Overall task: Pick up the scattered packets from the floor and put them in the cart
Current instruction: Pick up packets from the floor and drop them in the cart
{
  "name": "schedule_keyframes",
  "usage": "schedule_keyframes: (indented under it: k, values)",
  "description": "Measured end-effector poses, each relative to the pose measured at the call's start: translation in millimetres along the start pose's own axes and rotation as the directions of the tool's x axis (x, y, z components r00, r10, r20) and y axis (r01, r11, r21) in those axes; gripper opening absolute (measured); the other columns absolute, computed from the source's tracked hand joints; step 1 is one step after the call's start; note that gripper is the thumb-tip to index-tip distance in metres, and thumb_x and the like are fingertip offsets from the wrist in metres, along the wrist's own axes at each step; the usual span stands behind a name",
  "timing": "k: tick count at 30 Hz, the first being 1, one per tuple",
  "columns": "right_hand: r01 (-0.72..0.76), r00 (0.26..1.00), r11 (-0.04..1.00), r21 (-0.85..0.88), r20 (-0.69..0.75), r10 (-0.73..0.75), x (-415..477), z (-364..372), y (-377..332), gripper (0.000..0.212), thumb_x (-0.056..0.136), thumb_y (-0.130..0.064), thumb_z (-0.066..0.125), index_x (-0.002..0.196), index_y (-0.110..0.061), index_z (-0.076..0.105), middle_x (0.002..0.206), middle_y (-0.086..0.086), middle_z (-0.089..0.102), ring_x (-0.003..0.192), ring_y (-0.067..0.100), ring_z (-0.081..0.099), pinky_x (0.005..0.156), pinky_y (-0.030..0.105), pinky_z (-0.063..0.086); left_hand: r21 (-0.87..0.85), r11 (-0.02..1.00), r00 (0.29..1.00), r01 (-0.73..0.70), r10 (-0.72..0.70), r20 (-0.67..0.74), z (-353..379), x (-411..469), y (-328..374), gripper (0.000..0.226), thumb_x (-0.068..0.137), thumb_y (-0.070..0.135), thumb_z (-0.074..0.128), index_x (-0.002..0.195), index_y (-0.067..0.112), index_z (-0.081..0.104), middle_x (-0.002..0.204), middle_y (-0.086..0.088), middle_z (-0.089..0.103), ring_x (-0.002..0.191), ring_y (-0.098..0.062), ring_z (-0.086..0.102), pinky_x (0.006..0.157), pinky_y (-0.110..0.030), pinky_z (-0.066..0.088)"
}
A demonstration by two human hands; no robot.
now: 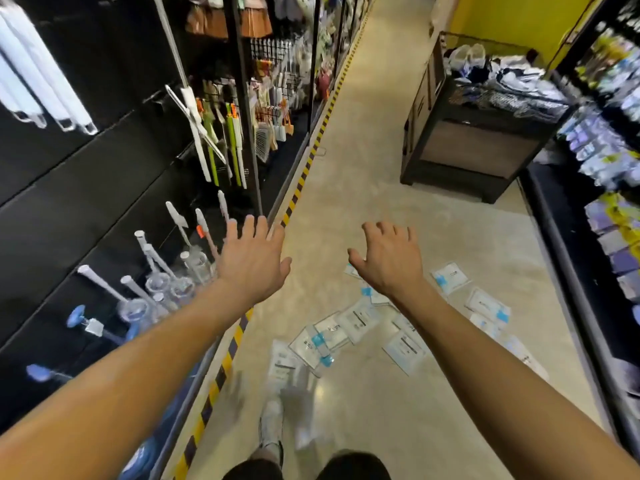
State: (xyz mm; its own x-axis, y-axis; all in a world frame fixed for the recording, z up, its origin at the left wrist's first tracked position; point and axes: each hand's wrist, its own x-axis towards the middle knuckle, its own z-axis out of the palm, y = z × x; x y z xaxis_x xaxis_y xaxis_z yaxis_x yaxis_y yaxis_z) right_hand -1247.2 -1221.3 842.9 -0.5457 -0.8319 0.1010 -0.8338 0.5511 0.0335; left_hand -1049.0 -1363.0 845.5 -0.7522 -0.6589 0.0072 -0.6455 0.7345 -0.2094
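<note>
Both hands, left hand [251, 263] and right hand [389, 259], spread empty above floor packets [353, 327].

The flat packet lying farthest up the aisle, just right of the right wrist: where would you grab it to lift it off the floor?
Likely by its far edge. The packet lies flat on the floor, thin, with nothing to wrap round, and bare floor borders that edge. The right hand, open and nearest, could come from above and pinch there.
</note>
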Motion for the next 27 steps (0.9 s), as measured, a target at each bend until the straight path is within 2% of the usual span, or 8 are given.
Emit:
schedule_keyframes:
  k: [7, 11, 13, 16, 19, 23, 25, 27]
  values:
    - [-0.045, 0.973, 0.998, 0.036, 0.229, 0.035, 62.2, 218.4, -24.8, 0.056, 0.092, -0.056, 0.057, 0.132, -0.016, 0.061, 0.126, 0.014, 0.066, 0.118, 0.039, 0.061, 0.115, 0.06, 0.034, -0.069, 0.998, 0.988, -0.015, 0.026, 0.153, 219.6, 94.0, 9.2, 0.068, 0.095, 0.053, 0.053, 0.146, 0.008, 0.046, 0.148, -0.023, 0.047, 0.136, -0.043, 0.044, 0.112, -0.06, 0.029]
    - [-0.089, 0.919, 0.992, 0.088, 0.392, 0.047, 65.6, 373.5, -37.8, 0.059, 0.093, -0.056, 0.047, 0.134, -0.016, 0.06, 0.127, 0.013, 0.066, 0.118, 0.038, 0.061, 0.113, 0.057, 0.038, -0.12, 0.993, 0.97, 0.021, 0.009, 0.243, 385.1, 107.1, 42.0, 0.068, 0.089, 0.046, 0.052, 0.143, 0.004, 0.05, 0.145, -0.027, 0.05, 0.129, -0.043, 0.052, 0.109, -0.058, 0.035]
    - [-0.134, 0.89, 0.985, 0.109, 0.45, 0.071, 55.8, 453.8, -39.1, 0.061, 0.093, -0.057, 0.043, 0.134, -0.015, 0.06, 0.126, 0.014, 0.067, 0.117, 0.038, 0.062, 0.111, 0.055, 0.04, -0.183, 0.981, 0.949, 0.07, -0.009, 0.316, 474.6, 100.2, 65.8, 0.07, 0.085, 0.042, 0.065, 0.141, 0.001, 0.054, 0.143, -0.03, 0.053, 0.127, -0.048, 0.054, 0.106, -0.062, 0.037]
    - [-0.187, 0.842, 0.976, 0.114, 0.531, 0.1, 31.5, 572.3, -36.6, 0.062, 0.095, -0.056, 0.041, 0.138, -0.014, 0.057, 0.126, 0.013, 0.066, 0.116, 0.037, 0.062, 0.11, 0.053, 0.041, -0.23, 0.967, 0.9, 0.111, 0.0, 0.435, 604.4, 76.1, 108.9, 0.07, 0.083, 0.036, 0.07, 0.141, -0.001, 0.056, 0.141, -0.032, 0.055, 0.124, -0.05, 0.056, 0.105, -0.066, 0.041]
    - [-0.224, 0.785, 0.965, 0.135, 0.612, 0.097, 8.1, 679.7, -33.2, 0.065, 0.093, -0.058, 0.036, 0.137, -0.014, 0.055, 0.123, 0.013, 0.064, 0.115, 0.037, 0.061, 0.108, 0.051, 0.043, -0.247, 0.951, 0.859, 0.183, -0.033, 0.511, 713.4, 49.6, 147.8, 0.071, 0.091, 0.04, 0.066, 0.15, 0.005, 0.048, 0.15, -0.026, 0.049, 0.134, -0.044, 0.051, 0.109, -0.058, 0.041]
    - [-0.283, 0.727, 0.943, 0.175, 0.68, 0.092, -7.9, 803.6, -24.2, 0.053, 0.103, -0.053, 0.047, 0.137, -0.013, 0.049, 0.124, 0.011, 0.059, 0.114, 0.032, 0.057, 0.093, 0.045, 0.047, -0.238, 0.929, 0.775, 0.282, -0.075, 0.627, 843.9, 26.8, 181.0, 0.079, 0.091, 0.04, 0.068, 0.155, 0.004, 0.038, 0.151, -0.028, 0.044, 0.132, -0.046, 0.049, 0.102, -0.058, 0.044]
    - [-0.397, 0.69, 0.9, 0.18, 0.705, 0.163, -5.8, 860.6, -17.2, 0.052, 0.104, -0.053, 0.047, 0.136, -0.012, 0.047, 0.126, 0.011, 0.058, 0.115, 0.031, 0.057, 0.087, 0.043, 0.049, -0.24, 0.894, 0.728, 0.378, -0.127, 0.674, 894.5, 28.8, 189.9, 0.077, 0.091, 0.036, 0.07, 0.151, 0.0, 0.039, 0.146, -0.03, 0.046, 0.125, -0.049, 0.051, 0.091, -0.059, 0.049]
    - [-0.61, 0.61, 0.771, 0.184, 0.731, 0.308, 4.7, 912.4, -8.5, 0.055, 0.104, -0.054, 0.05, 0.134, -0.009, 0.045, 0.127, 0.014, 0.059, 0.116, 0.034, 0.059, 0.089, 0.044, 0.052, -0.243, 0.765, 0.625, 0.597, -0.252, 0.739, 932.8, 36.8, 196.1, 0.072, 0.092, 0.033, 0.073, 0.143, -0.001, 0.037, 0.139, -0.029, 0.045, 0.118, -0.05, 0.051, 0.083, -0.057, 0.052]
